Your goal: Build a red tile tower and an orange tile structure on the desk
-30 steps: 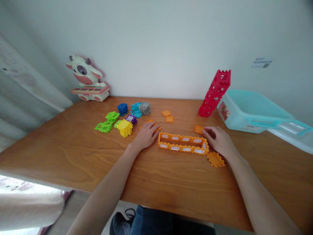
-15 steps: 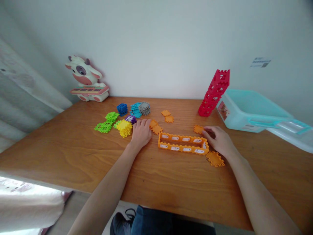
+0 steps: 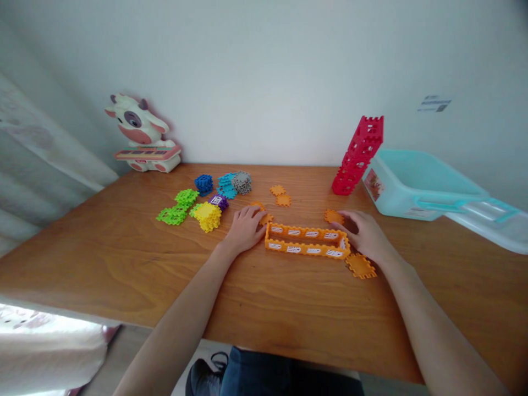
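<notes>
A long, low open frame of orange interlocking plastic tiles (image 3: 307, 249) with white window patterns lies on the table between my hands. At its left end my left hand (image 3: 246, 228) rests with fingers stretched over loose orange tiles (image 3: 266, 219), partly covering them. My right hand (image 3: 365, 234) is at the frame's right end, thumb and fingers apart and curved, the thumb close to the corner. Just beyond those fingers is a flat orange tile (image 3: 332, 215). A larger orange tile (image 3: 360, 266) lies by the frame's near right corner.
A leaning red tile tower (image 3: 358, 157) stands beside a teal plastic box (image 3: 416, 187). Orange tiles (image 3: 282, 199) lie farther back. Left are green (image 3: 173, 214), yellow (image 3: 207, 216), purple (image 3: 220, 202), dark blue (image 3: 203, 185), light blue (image 3: 226, 186) and grey (image 3: 242, 182) tiles, and a cow keyboard toy (image 3: 142, 135).
My left hand has moved right, over the orange tiles and up to the frame's left end. My right hand has shifted slightly toward the frame's right end, its thumb lower. The view has shifted slightly.
</notes>
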The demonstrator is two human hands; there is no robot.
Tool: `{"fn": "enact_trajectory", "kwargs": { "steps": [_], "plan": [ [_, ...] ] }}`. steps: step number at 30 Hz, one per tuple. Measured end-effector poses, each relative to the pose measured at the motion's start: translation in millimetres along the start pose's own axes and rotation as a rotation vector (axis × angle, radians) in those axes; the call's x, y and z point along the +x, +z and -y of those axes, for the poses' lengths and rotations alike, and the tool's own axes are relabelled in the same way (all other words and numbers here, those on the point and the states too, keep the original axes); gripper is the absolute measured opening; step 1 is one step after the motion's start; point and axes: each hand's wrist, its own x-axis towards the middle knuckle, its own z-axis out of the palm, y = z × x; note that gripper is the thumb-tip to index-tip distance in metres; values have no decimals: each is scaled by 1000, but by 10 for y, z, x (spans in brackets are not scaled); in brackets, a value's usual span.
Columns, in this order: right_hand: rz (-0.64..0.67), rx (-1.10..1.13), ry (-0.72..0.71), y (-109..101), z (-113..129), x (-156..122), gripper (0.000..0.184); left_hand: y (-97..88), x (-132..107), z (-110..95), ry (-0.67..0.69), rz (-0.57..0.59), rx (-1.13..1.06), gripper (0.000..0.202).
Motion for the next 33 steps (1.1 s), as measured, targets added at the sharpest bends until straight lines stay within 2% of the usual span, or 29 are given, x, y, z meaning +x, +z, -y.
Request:
{"fn": "enact_trajectory", "kwargs": {
  "steps": [3,6,14,18,25,30,33],
  "plan": [
    [52,-7,-63,-6,4,2,42,55,-3,45,-6,23,-37,40],
    [80,-14,-36,-10,-6,8,35,75,1,70,15,2,-46,38],
    [11,-20,89,-54,19,-15,47,68,38,44,-16,-80,-14,36],
    [-9,-64,99,-129,77,-11,44,39,61,69,-47,-129,31,37],
    [-56,-201,170,-160,67,15,38,-62,59,77,-107,-146,97,31],
    [-163,-151,220,-134,-24,5,38,-127,54,49,-131,-140,114,32],
    [-152,-119,255,-121,-66,-1,42,-140,51,61,-158,-134,90,33]
  ]
}}
